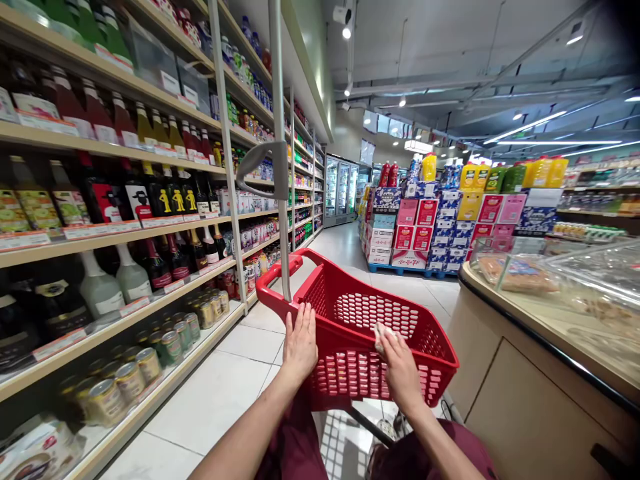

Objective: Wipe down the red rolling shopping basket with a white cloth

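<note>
head view: the whole left side is filled by a tall set of shelves (100, 239), on which bottles (97, 117) are lined up, with cans (131, 380) arranged on the lowest board. the right side is taken up by a wood-fronted counter (525, 393) with clear panels, under which packaged food (520, 273) is displayed. farther off, a stack of cartons (415, 227) is set on blue pallets (385, 269), with jugs (470, 177) placed on top, and glass-doored coolers (341, 187) are seen beyond, to its left. between shelves and counter, over the pale tiled floor (210, 400), a red cart basket (345, 331) is placed directly before the person, whose dark red trousers (295, 443) are seen just below. a grey pole (284, 233) with a looped handle (281, 173) is raised at the basket's left end. the left hand (301, 340) is laid against the near side by that end, its fingers straight and close together. the right hand (400, 367) is set farther along the same side, its fingers bent over a crumpled white cloth (383, 333), which is held against the near rim.
</note>
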Demonstrator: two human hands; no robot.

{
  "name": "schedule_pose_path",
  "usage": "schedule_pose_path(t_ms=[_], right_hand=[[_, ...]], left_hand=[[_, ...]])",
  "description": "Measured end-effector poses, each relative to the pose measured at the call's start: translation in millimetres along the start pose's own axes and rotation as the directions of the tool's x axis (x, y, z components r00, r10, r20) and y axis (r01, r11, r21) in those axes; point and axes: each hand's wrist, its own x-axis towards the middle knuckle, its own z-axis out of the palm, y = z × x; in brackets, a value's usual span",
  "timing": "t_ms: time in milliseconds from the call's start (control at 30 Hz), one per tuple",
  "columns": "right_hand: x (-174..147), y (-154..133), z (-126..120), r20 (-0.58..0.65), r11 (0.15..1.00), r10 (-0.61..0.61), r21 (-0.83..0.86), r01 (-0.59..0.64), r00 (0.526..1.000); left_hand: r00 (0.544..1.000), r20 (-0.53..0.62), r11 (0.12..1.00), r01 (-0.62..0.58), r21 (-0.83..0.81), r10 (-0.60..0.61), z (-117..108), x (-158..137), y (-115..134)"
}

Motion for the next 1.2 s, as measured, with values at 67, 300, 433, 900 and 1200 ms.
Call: schedule_pose_path(t_ms=[67, 300, 433, 900, 1200], right_hand=[[-2, 1, 1, -0.007, 0.999, 0.038, -0.003, -0.038, 0.999], [57, -106, 42, 0.015, 0.966, -0.112, 0.235, 0.105, 0.994], [47, -88, 34, -0.001, 0.966, -0.121, 0.228, 0.118, 0.993], [98, -147, 55, 0.018, 0.944, -0.216, 0.258, 0.204, 0.976], [33, -63, 31, 0.017, 0.996, -0.036, 0.076, 0.035, 0.999]], left_hand=[[1.0, 0.002, 1.0, -0.02, -0.014, 0.02, 0, -1, 0], [0.997, -0.07, 0.999, 0.027, 0.026, -0.026, -6, -2, -18], [0.997, -0.082, 0.999, 0.003, 0.033, -0.001, -9, -3, -30], [0.963, -0.268, 0.999, 0.001, 0.046, 0.011, -9, -2, -55], [0.992, -0.1, 0.997, -0.069, 0.036, 0.073, 0, 4, -16]])
